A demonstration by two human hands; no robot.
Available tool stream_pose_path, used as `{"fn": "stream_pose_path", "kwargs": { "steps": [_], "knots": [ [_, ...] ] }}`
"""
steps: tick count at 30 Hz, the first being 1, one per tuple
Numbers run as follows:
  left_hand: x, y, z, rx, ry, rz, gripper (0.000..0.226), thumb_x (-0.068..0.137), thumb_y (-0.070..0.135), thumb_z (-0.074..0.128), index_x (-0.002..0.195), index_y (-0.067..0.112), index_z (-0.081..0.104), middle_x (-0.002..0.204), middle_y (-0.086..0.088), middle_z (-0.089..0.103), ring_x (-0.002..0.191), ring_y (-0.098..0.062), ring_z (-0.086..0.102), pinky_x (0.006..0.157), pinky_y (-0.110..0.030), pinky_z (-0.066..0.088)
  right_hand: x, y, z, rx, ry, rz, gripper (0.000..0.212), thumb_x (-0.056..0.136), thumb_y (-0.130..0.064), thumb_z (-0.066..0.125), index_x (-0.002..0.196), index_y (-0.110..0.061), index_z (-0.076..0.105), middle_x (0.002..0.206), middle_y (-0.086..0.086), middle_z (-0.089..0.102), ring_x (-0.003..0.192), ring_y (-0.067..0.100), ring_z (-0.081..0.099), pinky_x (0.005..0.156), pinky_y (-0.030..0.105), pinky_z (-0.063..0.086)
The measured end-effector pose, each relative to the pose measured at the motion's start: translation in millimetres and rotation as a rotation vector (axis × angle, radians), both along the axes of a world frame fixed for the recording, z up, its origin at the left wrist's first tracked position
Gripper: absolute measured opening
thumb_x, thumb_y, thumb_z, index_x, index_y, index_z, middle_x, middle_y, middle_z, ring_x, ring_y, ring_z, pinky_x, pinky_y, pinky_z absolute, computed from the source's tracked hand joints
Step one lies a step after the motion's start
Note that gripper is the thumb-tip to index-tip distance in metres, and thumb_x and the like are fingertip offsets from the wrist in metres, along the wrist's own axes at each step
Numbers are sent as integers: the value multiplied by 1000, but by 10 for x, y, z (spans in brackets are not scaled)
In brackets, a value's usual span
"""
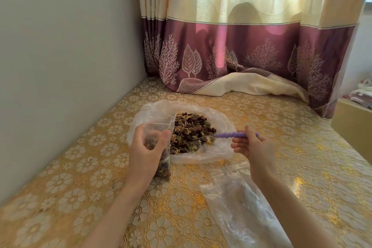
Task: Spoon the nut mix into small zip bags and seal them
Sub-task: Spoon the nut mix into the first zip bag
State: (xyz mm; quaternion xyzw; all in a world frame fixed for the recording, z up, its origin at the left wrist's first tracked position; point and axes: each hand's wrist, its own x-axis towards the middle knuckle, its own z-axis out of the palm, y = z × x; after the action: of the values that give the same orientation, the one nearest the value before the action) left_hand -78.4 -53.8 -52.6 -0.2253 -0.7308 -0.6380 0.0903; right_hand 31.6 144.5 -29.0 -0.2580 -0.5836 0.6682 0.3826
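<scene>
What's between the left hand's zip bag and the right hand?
Head view: the nut mix heaped on an open plastic sheet, with the spoon reaching into it from the right hand.

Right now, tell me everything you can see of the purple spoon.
The spoon has a lilac handle, twisted or beaded in shape, plastic by its look, and a shiny metal-looking bowl. It lies roughly level, handle to the right, bowl pointing left into the nut mix heaped on the large clear bag. The right hand grips the far end of the handle. The bowl sits among the nuts; whether it is loaded cannot be told.
</scene>
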Motion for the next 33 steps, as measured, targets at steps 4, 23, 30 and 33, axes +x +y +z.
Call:
{"fn": "stream_pose_path", "kwargs": {
  "steps": [4, 23, 30, 33],
  "knots": [
    [13, -3, 12, 5, -13, -13, 36, 77, 57, 60, 107, 41, 47, 89, 20, 64, 77, 4, 58, 65, -8, 43, 2, 8, 112, 40, 35, 2, 36, 98, -24, 49, 77, 0, 65, 57, 6, 66, 48, 14, 61, 45, 19, 49],
    [-21, -7, -3, 33, 1, -21, 33, 77, 52, 65, 100, 30, 55, 91, 7, 66, 80, -3, 59, 68, -3, 40, -24, -486, 721, 302, 209, 235, 33, 98, -21, 48, 77, -2, 65, 64, 7, 70, 52, 16, 61, 48, 22, 49],
    [1, 3, 28, 88, -29, -7, 42, 71, 51, 68, 101, 26, 55, 86, 20, 60, 76, 9, 56, 64, -2, 40, -24, -515, 664, 559, 214, 292, 23, 98, -12, 46, 86, -10, 65, 66, 3, 68, 57, 20, 63, 52, 25, 52],
    [-4, 4, 33, 71, 16, 5, 34, 74, 48, 66, 93, 22, 57, 85, 32, 55, 78, 13, 51, 68, 1, 36, -24, -487, 656, 550, 243, 281, 23, 98, -12, 45, 86, -10, 65, 67, 10, 66, 57, 22, 62, 50, 26, 51]
  ]
}}
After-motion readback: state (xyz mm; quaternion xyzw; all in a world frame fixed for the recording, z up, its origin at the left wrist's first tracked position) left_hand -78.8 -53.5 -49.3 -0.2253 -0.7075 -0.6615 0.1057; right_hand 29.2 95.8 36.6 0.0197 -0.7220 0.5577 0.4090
